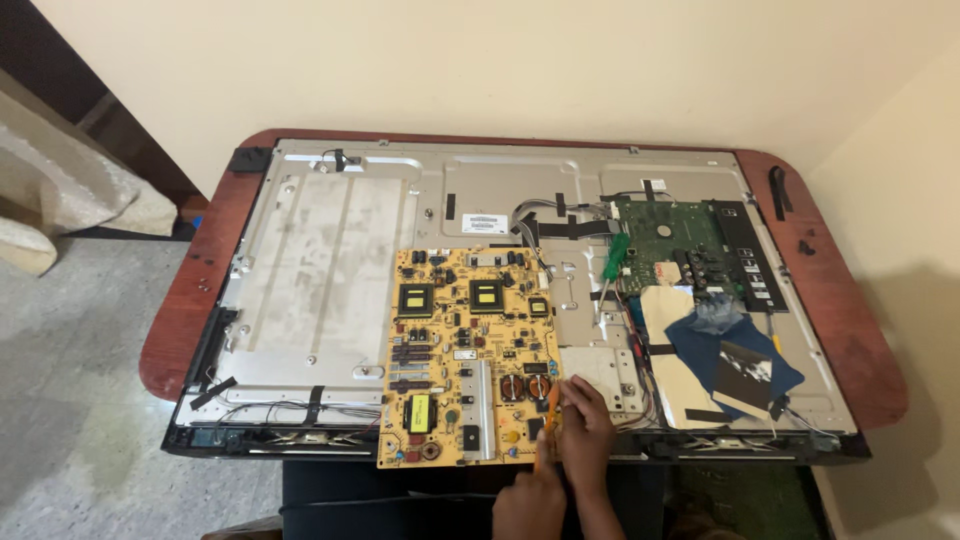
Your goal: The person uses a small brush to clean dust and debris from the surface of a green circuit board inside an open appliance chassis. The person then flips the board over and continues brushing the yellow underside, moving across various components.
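Head view: we saw the yellow circuit board (468, 355) lying flat on the opened television back panel (330, 270), its near edge overhanging toward us; we judged it stiff, light and fragile, best gripped by its bare edges. Our right hand (585, 425) pinched an orange tool (549, 415) at the board's right edge, our left hand (530, 500) curled closed near the handle, with bare metal open to the left and the wooden table (850, 330) rim beyond.

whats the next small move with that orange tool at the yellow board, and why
Probably press the orange tool down at the yellow board's lower right corner. Both hands, right hand and left hand, grip it there, its tip at the edge.
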